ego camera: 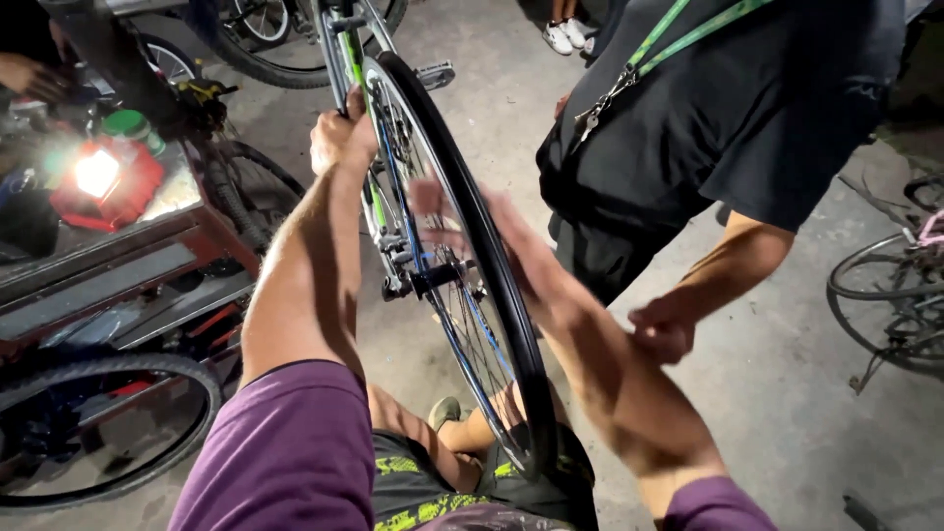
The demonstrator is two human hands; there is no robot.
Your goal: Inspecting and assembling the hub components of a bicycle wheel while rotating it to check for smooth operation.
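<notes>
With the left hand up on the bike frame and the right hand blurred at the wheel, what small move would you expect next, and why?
Probably another light stroke of the right hand along the tyre to spin the wheel. That hand is blurred against the tyre, so it seems in motion, while the left hand grips the frame and steadies the bike. Whether the wheel is turning cannot be told.

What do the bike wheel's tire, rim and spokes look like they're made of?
The tire looks like matte black rubber, dull with little glare. The rim seems to be metal with a blue painted band. The spokes look like bare steel wire, thin and glinting.
</notes>
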